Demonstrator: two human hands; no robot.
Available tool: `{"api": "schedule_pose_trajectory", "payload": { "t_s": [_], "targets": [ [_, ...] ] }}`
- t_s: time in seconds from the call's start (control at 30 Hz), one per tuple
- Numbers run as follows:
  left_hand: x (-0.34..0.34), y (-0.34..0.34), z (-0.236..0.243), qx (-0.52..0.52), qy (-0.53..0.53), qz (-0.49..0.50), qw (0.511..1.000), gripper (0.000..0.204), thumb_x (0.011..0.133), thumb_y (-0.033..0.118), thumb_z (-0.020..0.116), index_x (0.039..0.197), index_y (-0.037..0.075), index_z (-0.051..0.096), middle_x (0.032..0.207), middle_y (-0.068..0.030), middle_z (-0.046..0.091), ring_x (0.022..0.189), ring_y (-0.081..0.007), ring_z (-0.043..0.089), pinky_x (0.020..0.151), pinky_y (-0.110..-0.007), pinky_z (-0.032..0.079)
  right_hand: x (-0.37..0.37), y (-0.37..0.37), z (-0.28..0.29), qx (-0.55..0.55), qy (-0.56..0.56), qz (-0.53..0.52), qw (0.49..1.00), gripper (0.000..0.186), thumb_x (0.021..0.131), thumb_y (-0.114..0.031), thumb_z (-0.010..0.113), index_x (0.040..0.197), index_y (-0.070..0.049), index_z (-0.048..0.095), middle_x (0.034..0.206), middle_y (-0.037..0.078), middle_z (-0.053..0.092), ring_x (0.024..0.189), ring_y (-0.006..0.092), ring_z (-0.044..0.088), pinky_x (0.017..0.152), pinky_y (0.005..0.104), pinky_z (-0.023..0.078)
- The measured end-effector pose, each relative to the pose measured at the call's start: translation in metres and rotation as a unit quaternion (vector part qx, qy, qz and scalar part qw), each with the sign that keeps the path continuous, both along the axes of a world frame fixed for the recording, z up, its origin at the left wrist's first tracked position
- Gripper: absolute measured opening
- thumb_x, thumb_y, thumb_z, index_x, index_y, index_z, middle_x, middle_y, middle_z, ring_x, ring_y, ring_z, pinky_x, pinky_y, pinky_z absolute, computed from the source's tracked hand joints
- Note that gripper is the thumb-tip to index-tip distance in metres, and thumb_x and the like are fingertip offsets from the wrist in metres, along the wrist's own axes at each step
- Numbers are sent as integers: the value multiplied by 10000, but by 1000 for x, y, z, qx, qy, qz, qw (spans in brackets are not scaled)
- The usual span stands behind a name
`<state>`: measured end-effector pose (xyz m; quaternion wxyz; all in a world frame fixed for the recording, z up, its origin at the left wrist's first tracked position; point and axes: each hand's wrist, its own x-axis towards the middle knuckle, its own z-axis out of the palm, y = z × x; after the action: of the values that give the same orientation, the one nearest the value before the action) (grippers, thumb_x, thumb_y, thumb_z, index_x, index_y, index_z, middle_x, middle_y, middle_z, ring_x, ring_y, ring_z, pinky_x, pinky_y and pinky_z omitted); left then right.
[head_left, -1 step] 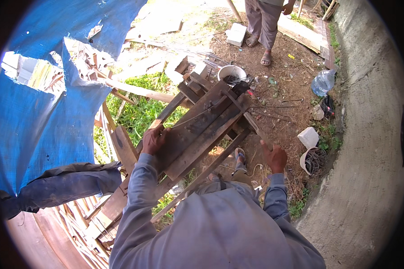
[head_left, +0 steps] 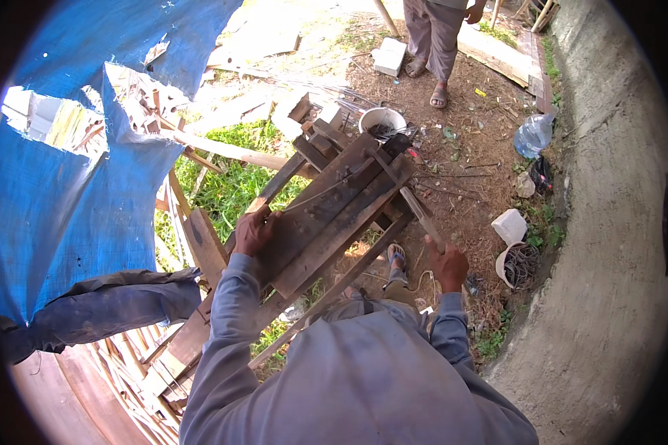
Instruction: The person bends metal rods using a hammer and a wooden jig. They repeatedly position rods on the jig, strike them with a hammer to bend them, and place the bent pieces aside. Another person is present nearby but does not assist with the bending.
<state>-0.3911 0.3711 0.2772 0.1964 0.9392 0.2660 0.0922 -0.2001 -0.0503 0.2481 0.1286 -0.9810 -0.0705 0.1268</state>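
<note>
A dark, worn wooden bench of thick planks (head_left: 323, 211) runs slantwise in front of me. My left hand (head_left: 254, 230) is closed at its left edge around the near end of a thin metal rod (head_left: 323, 194), which lies across the planks toward the far end. My right hand (head_left: 447, 265) grips the near end of a long brown bar (head_left: 417, 209). That bar slants up to the bench's far end and meets the rod close to dark fittings; how they join is too small to make out.
A white bucket (head_left: 383, 120) stands beyond the bench. Another person (head_left: 432, 37) stands farther back near a white block (head_left: 390, 56). Along the concrete wall (head_left: 608, 222) at right are a clear plastic bottle (head_left: 533, 136) and a tub of coiled wire (head_left: 522, 265). Torn blue tarp (head_left: 89, 200) hangs at left.
My right hand has moved slightly left with the bar's near end, and the bar's angle has shifted a little. My left hand stays in place on the rod.
</note>
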Motion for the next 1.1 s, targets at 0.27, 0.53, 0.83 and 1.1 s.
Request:
{"api": "schedule_pose_trajectory", "payload": {
  "t_s": [0.27, 0.53, 0.83, 1.1],
  "targets": [
    [4, -2, 2, 27, -29, 7, 999, 380, 876, 445, 667, 746, 92, 616, 614, -142, 594, 622, -352, 625, 577, -434, 463, 35, -11, -2, 36, -18, 40, 998, 766, 839, -744, 500, 793, -8, 704, 743, 252, 667, 755, 443, 668, 669, 528, 514],
    [-20, 3, 4, 47, -51, 11, 998, 370, 855, 399, 694, 694, 87, 577, 585, -125, 550, 589, -339, 592, 552, -435, 443, 92, -19, 33, 8, -47, 138, 989, 743, 850, -727, 501, 862, -18, 723, 755, 248, 673, 757, 420, 676, 687, 512, 524],
    [-15, 1, 2, 49, -40, 19, 998, 388, 863, 438, 673, 708, 88, 608, 590, -149, 561, 600, -353, 594, 570, -449, 443, 114, -23, 31, -1, -18, 150, 989, 692, 843, -719, 517, 916, -69, 746, 791, 232, 689, 795, 404, 687, 723, 497, 530],
    [-15, 21, 4, 63, -33, -3, 997, 388, 880, 422, 668, 698, 83, 611, 567, -132, 573, 553, -345, 592, 537, -435, 435, 34, -14, -6, 43, -24, 58, 997, 752, 864, -729, 480, 825, -12, 702, 739, 255, 663, 740, 446, 662, 688, 524, 516]
  ]
}}
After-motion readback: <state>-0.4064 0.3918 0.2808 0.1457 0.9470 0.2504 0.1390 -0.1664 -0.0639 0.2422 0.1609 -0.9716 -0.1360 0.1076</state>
